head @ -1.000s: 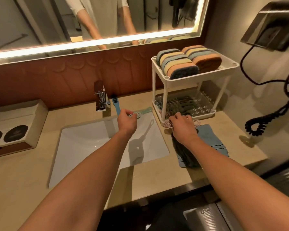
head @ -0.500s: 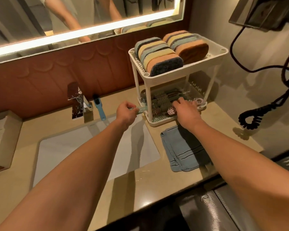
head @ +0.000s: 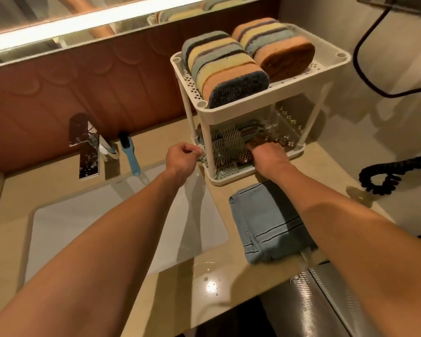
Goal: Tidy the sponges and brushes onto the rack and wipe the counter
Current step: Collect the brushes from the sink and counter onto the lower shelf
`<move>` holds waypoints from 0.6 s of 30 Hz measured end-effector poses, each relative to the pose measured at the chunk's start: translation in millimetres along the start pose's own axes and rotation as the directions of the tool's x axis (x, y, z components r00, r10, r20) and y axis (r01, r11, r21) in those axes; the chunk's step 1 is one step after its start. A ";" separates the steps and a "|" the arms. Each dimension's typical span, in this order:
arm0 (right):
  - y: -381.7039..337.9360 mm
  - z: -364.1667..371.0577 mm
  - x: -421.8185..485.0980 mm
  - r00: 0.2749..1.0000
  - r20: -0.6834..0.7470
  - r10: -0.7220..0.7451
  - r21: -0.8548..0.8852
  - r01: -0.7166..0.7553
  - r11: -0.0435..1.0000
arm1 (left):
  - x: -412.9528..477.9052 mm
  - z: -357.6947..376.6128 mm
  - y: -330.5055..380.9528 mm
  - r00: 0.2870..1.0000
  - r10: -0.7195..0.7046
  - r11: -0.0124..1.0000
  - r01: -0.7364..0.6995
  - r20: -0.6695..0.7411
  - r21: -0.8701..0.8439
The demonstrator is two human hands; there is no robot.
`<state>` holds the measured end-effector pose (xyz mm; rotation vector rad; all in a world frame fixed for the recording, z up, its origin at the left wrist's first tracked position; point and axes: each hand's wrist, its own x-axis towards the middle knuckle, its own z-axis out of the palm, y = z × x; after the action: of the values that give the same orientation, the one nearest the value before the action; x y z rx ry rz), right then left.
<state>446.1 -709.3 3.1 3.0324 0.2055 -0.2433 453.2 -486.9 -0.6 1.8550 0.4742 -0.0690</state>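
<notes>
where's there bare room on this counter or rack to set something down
Free: counter between rack and coiled cord; wet front strip between sink and blue cloth. Crowded: top shelf full of sponges; bottom shelf holds brushes and the right hand.

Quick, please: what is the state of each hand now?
Left hand: closed, pinching a green item.
Right hand: inside the lower rack; its grip cannot be told.
</notes>
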 end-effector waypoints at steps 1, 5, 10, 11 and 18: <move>0.7 0.7 2.1 1.000 0.008 -0.001 0.021 0.001 1.000 | 0.3 0.2 -0.1 1.000 0.001 1.000 -0.001 -0.004 -0.009; 0.5 0.0 7.2 0.999 0.032 -0.002 0.143 -0.003 0.990 | -3.7 -0.2 -0.6 1.000 0.011 0.999 -0.012 -0.028 -0.047; -2.4 1.1 6.7 1.000 0.004 -0.025 0.190 0.024 0.981 | -6.7 -3.9 -2.9 0.992 0.019 0.997 -0.027 -0.121 -0.066; -3.3 1.0 5.3 1.000 -0.003 -0.029 0.204 0.029 0.979 | -7.2 -5.1 -2.7 0.993 0.017 0.997 -0.025 -0.119 -0.069; -1.4 -9.3 -1.6 0.999 0.006 0.053 0.255 -0.053 0.965 | -12.8 -4.1 8.0 0.999 -0.027 0.997 0.029 0.036 -0.075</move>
<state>445.7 -707.2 12.4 3.2881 0.0989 -0.2845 443.6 -488.9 11.6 1.7705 0.4726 -0.1007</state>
